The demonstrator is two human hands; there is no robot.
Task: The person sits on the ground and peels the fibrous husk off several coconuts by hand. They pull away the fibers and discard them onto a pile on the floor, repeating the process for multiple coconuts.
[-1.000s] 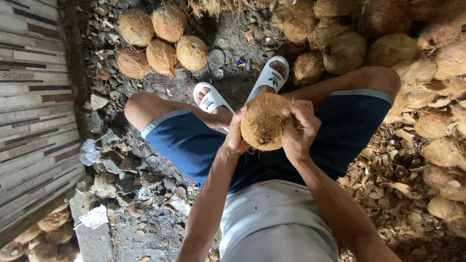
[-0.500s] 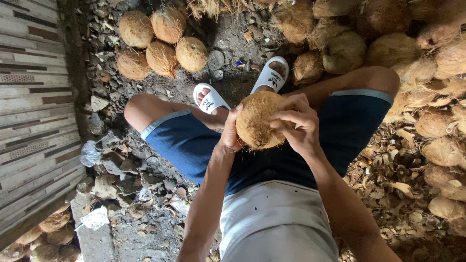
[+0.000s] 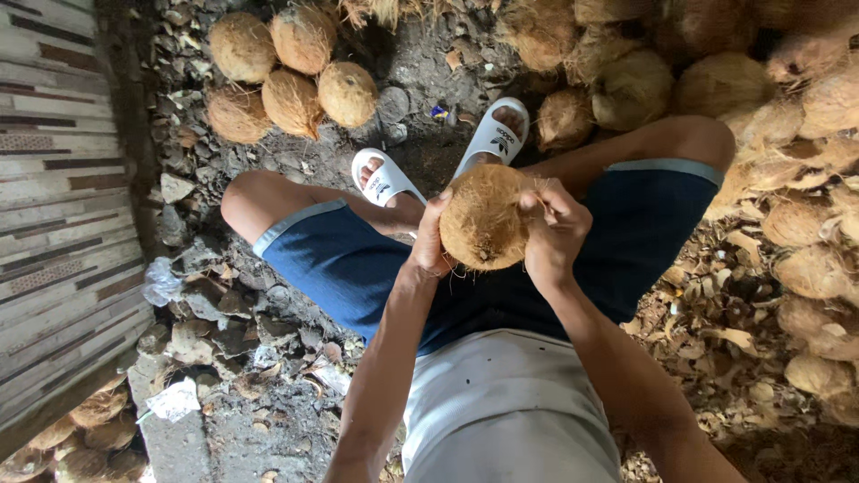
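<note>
Both hands are closed around one husked coconut (image 3: 484, 229), which is held above the person's lap between the knees. The left hand (image 3: 430, 237) presses against its left side with the fingers curled round the back, while the right hand (image 3: 553, 228) wraps over its right side, the fingers bent over the fibrous top edge. The coconut is brown and hairy, with its paler end turned toward the camera. Below it are blue shorts (image 3: 358, 268) and a light shirt (image 3: 501, 402). The feet, in white slide sandals (image 3: 386, 179), rest on dark ground just beyond the coconut. A cluster of four husked coconuts (image 3: 291, 67) lies on the ground farther out on the left, well apart from the hands. A large heap of coconuts (image 3: 787, 152) fills the right side, with torn husk scraps (image 3: 716, 313) scattered beside it. A striped wall (image 3: 54, 224) runs along the left edge.
</note>
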